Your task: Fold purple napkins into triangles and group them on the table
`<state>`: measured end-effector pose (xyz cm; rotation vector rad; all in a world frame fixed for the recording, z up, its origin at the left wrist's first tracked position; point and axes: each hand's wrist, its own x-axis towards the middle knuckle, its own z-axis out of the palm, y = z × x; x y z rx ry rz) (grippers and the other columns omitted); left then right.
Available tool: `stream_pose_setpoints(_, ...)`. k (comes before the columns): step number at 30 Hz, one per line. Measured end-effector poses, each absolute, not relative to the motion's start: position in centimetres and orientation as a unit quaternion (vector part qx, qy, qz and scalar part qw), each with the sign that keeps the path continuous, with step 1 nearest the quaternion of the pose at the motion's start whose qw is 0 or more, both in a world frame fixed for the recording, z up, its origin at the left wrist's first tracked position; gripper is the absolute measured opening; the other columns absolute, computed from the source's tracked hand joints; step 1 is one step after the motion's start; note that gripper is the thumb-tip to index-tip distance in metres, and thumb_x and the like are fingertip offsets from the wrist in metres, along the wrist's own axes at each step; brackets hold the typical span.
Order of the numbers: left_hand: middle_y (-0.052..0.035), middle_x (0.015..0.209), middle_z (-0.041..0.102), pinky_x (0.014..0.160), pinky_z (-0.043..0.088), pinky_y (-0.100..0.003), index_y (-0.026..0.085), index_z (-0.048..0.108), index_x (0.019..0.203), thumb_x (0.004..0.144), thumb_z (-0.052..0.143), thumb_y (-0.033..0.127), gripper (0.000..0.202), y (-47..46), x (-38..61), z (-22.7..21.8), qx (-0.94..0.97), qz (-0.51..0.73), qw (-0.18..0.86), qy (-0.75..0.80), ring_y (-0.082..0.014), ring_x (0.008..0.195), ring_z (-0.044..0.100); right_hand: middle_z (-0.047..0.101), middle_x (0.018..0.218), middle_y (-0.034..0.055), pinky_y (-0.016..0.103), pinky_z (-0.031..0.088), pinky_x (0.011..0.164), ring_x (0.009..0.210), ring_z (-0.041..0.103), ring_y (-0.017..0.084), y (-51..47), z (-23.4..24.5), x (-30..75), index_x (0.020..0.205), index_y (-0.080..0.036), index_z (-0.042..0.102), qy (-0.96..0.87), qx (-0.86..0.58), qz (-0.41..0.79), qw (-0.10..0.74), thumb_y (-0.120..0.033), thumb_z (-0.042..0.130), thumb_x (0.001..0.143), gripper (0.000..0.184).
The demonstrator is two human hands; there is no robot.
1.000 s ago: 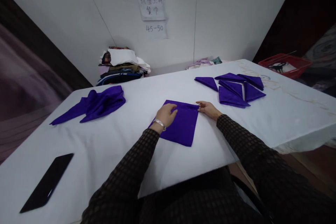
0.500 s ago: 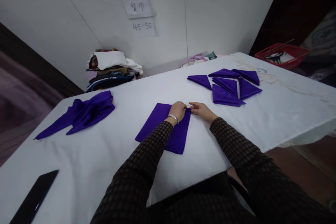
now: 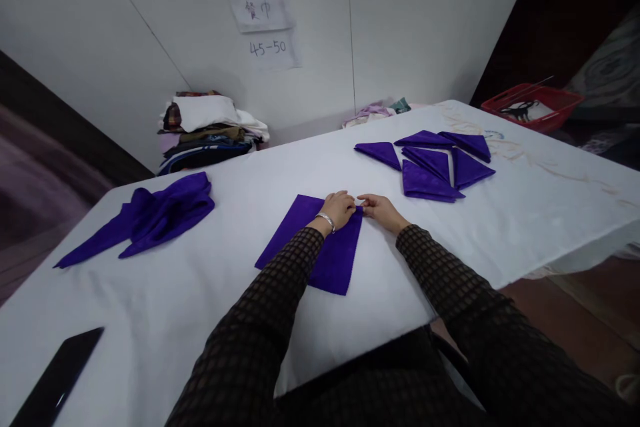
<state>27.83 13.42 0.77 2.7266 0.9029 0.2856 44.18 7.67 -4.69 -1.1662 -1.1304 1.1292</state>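
A purple napkin (image 3: 336, 260) lies flat in front of me, folded to a square. My left hand (image 3: 339, 209), with a silver bracelet at the wrist, rests on its far right part, fingers closed at the corner. At that same corner my right hand (image 3: 381, 210) pinches the napkin's edge between thumb and fingers. Beyond, to the right, several purple napkins (image 3: 431, 167) lie folded into triangles. On the left is a loose, crumpled heap of purple cloth (image 3: 165, 212).
Everything lies on a white tablecloth (image 3: 240, 320). A dark flat object (image 3: 57, 377) sits at the near left. Piled fabrics (image 3: 207, 130) stand by the wall, below a handwritten sign (image 3: 257, 0). A red basket (image 3: 560, 107) is at the far right.
The whole view has shifted slightly. Both hands stay at the napkin's far right corner, with barely any movement; the folded napkins look the same.
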Motion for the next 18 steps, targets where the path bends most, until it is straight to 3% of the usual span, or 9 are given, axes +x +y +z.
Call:
stream_pose_setpoints(12,-0.0048,0.097,0.068,0.105,0.029,-0.044,0.024,0.071,0.081,0.083,0.054,0.024,0.017,14.34,28.89,0.34,0.938,0.062,0.103,0.326,-0.023,0.112,0.054,0.061,0.073,-0.0023,0.025,0.043,0.061,0.063,0.054,0.011,7.23,-4.08,44.4,0.108,-0.017,0.061,-0.495,-0.501,0.478,0.525,-0.021,0.063,0.064,0.045)
stream_pose_setpoints(18,-0.0044,0.092,0.069,0.099,0.038,-0.036,0.023,0.072,0.082,0.082,0.056,0.023,0.015,14.17,29.02,0.58,0.942,0.066,0.098,0.315,-0.0205,0.105,0.057,0.058,0.067,-0.0037,0.025,0.041,0.058,0.058,0.05,0.01,7.58,-4.66,44.29,0.107,-0.015,0.061,-0.525,-0.523,0.419,0.525,-0.03,0.063,0.068,0.041)
